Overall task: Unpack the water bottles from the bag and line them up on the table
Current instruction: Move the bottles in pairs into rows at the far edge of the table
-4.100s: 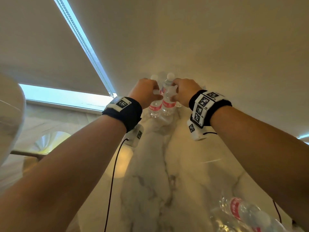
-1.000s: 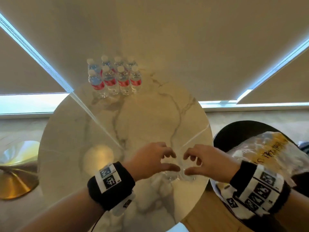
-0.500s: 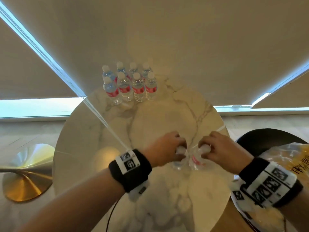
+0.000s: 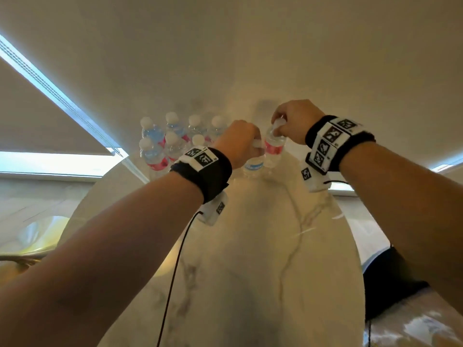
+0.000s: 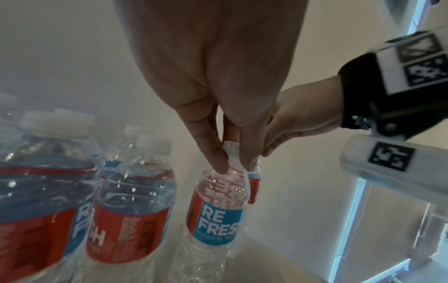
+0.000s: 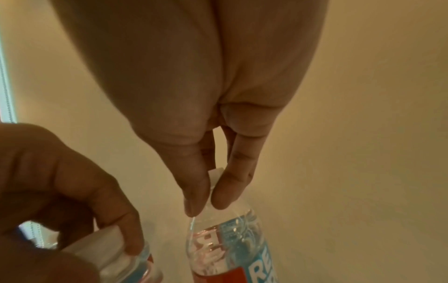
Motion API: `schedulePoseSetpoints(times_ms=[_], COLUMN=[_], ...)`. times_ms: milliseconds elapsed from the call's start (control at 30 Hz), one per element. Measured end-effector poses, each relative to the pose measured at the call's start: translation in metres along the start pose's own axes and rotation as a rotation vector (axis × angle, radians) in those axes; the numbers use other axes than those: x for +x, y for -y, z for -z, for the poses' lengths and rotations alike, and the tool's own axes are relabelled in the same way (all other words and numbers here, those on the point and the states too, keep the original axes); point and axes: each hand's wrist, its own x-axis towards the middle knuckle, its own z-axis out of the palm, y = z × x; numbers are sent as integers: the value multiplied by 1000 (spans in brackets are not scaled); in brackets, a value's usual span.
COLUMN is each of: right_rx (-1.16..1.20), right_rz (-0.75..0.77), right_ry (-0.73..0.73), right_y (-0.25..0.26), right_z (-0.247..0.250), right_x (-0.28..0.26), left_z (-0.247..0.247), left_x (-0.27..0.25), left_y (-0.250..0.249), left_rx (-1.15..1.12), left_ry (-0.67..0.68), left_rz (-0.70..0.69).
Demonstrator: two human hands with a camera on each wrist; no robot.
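Several small water bottles (image 4: pixel 162 144) with white caps and red-and-blue labels stand in two rows at the far side of the round marble table (image 4: pixel 250 259). My left hand (image 4: pixel 238 144) pinches the cap of one more bottle (image 5: pixel 218 206), held upright just right of the rows. My right hand (image 4: pixel 293 121) pinches the cap of another bottle (image 4: pixel 274 149) right beside it; the wrist view shows its fingers (image 6: pixel 225 195) round the neck of that bottle (image 6: pixel 230 249). Whether either bottle's base touches the table is hidden.
The plastic bag (image 4: pixel 413 329) lies on a dark seat (image 4: pixel 390 284) at the lower right, off the table's edge. Roller blinds hang just behind the bottles. A gold lamp base (image 4: pixel 32 239) sits on the floor at left. A black cable (image 4: pixel 175 284) hangs from my left wrist.
Both hands picked up a bottle each at the near edge of the table and carried them to the far side, beside the standing rows.
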Motion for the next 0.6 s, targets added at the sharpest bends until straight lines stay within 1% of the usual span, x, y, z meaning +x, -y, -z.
schedulePoseSetpoints(times_ms=[67, 167, 267, 367, 500, 600], right_rx=[3, 35, 74, 94, 148, 181], right_rz=[18, 69, 108, 125, 103, 41], right_ry=[7, 24, 44, 39, 77, 69], right_y=[4, 17, 35, 48, 55, 47], right_z=[-2, -8, -19, -29, -32, -29], right_x=[23, 44, 53, 54, 50, 45], left_z=[-3, -9, -14, -15, -9, -3], left_x=[9, 14, 14, 11, -5, -35], left_y=[6, 15, 19, 19, 18, 17], left_rx=[25, 26, -4, -9, -31, -149], left_ry=[-14, -53, -103, -93, -88, -200], left_rz=[32, 77, 98, 124, 88, 42])
